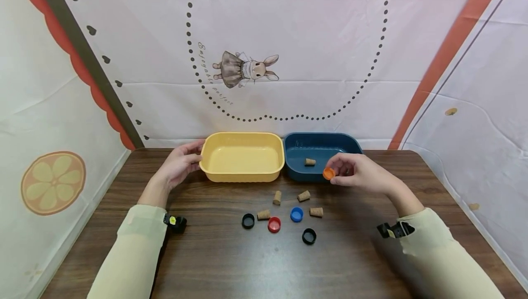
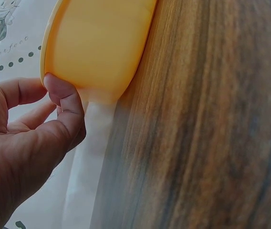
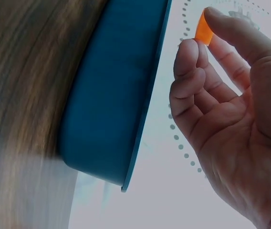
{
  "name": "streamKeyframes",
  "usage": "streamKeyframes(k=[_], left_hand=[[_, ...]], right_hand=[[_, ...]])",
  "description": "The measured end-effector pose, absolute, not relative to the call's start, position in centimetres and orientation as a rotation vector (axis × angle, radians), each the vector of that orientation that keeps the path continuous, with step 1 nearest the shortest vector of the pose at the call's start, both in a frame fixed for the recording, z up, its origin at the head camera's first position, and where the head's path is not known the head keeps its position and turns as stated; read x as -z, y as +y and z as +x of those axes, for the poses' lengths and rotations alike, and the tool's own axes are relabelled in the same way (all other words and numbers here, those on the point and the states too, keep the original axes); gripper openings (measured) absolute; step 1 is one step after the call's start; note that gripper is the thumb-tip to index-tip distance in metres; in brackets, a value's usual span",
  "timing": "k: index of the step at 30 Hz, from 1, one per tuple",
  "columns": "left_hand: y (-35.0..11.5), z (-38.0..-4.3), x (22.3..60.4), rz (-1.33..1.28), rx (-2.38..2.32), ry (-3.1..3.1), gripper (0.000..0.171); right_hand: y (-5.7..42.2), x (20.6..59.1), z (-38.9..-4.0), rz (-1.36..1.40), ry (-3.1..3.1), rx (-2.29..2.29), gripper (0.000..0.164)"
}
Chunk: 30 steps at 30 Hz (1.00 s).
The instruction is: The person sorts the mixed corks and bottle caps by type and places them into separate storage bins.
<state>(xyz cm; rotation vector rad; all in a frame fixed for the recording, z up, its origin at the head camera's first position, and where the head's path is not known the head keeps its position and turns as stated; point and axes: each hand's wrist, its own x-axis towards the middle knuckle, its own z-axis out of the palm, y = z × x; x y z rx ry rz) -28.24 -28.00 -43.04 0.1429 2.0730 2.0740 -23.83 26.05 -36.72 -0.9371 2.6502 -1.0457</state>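
At the left end of the yellow tray (image 1: 242,177), my left hand (image 1: 180,165) holds the rim. In the left wrist view its bent thumb (image 2: 64,93) presses on the end of the tray, and the other fingers are partly hidden behind it. My right hand (image 1: 355,170) pinches an orange bottle cap (image 1: 328,173) between thumb and fingers, over the front right rim of the dark blue tray (image 1: 301,174). The right wrist view has the cap (image 3: 203,31) edge-on, above the tray's rim. One cork (image 1: 310,162) lies inside the blue tray.
In front of the trays lie several corks (image 1: 304,196), a red cap (image 1: 274,224), a blue cap (image 1: 296,214) and two black caps (image 1: 248,221). The wooden table (image 1: 231,262) ends at a printed cloth backdrop (image 1: 321,51). Both trays stand side by side at its back edge.
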Motion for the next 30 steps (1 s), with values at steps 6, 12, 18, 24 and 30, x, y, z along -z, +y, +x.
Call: streamKeyframes(k=[6,12,18,24,30], left_hand=[[-28.0,-28.3,43.0,0.145,-2.073,2.068,0.063],[-28.1,-28.2,43.0,0.145,-2.061,2.074,0.063],[-28.0,-28.1,42.8,0.138,-2.064,2.071,0.063],[-28.0,-28.1,42.9,0.148,-2.062,2.075,0.064],[-28.0,-28.3,43.1,0.152,-2.096,2.049,0.064]], right_hand=[[26.4,36.5,-25.3,-0.903,2.675,1.059,0.027],[26.3,36.3,-26.4,-0.862,2.667,1.086,0.025],[25.6,35.9,-27.0,-0.858,2.671,1.082,0.027],[23.9,35.6,-28.1,-0.879,2.702,1.027,0.027],[21.7,35.1,-29.1,-0.970,2.692,1.007,0.028]])
